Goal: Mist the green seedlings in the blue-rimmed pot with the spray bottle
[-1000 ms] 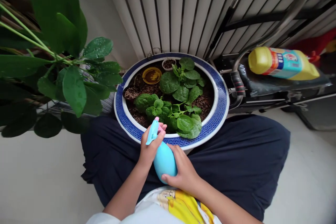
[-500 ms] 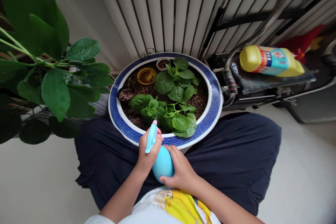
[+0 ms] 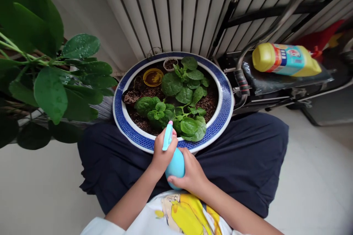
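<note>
A light blue spray bottle point(image 3: 174, 161) with a pink nozzle tip points at the green leafy plant point(image 3: 179, 102) in a round blue-and-white rimmed pot point(image 3: 220, 125). My left hand point(image 3: 161, 152) is closed round the bottle's neck and trigger. My right hand point(image 3: 190, 174) cups the bottle's rounded body from below and the right. The nozzle sits just over the pot's near rim. The pot holds dark soil, a small yellow dish point(image 3: 153, 77) and a tiny white pot point(image 3: 169, 64).
A large-leaved plant point(image 3: 49, 80) with wet leaves fills the left. A yellow and blue bottle point(image 3: 285, 60) lies on a black seat at the right, beside metal bars. White slatted panels stand behind the pot. My dark trousers point(image 3: 248, 161) lie below.
The bottle and both hands have shifted slightly right and up toward the pot's rim. The view has drifted a little; the grip is unchanged.
</note>
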The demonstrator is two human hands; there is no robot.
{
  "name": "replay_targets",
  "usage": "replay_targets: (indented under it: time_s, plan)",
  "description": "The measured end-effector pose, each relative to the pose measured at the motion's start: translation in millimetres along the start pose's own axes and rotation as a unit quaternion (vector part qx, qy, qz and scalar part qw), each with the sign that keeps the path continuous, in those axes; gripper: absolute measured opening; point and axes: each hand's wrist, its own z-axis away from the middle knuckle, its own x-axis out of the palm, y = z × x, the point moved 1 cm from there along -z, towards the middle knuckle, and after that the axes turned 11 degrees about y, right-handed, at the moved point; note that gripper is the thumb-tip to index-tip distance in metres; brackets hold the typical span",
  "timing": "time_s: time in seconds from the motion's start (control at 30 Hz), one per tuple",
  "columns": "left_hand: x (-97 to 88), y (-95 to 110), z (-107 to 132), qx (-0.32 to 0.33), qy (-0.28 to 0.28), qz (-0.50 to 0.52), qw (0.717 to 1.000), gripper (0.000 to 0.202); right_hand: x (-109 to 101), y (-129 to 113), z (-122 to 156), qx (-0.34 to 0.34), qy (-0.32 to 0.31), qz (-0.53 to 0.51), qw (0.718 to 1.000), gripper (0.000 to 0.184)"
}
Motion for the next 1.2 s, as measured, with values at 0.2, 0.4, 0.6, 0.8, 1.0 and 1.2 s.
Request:
replay_targets:
  time_s: [0.2, 0.4, 0.6, 0.8, 1.0, 1.2]
  plan:
    - [6.2, 2, -4, 0.007, -0.002, -0.006, 1.0, 0.012, -4, -1, -1, 0.021, 0.007, -0.017, 1.0, 0.071]
    - [17.9, 2, -10, 0.001, -0.018, 0.005, 1.0, 0.006, -9, 3, -2, 0.024, 0.036, -0.014, 0.999, 0.066]
    - [19.6, 1, -10, 0.0, -0.023, 0.009, 1.0, 0.007, -9, 2, -3, 0.017, 0.038, -0.016, 0.999, 0.065]
    - [19.6, 6, -8, 0.007, -0.034, 0.002, 0.999, 0.015, -9, 3, -3, 0.019, 0.039, -0.03, 0.999, 0.067]
    - [17.9, 6, -8, 0.005, -0.024, 0.004, 1.0, 0.022, -10, -1, -4, 0.015, 0.039, -0.032, 0.999, 0.067]
    - [15.6, 0, -14, 0.0, -0.086, 0.067, 0.994, 0.04, -12, 6, -3, 0.013, 0.037, -0.087, 0.995, 0.068]
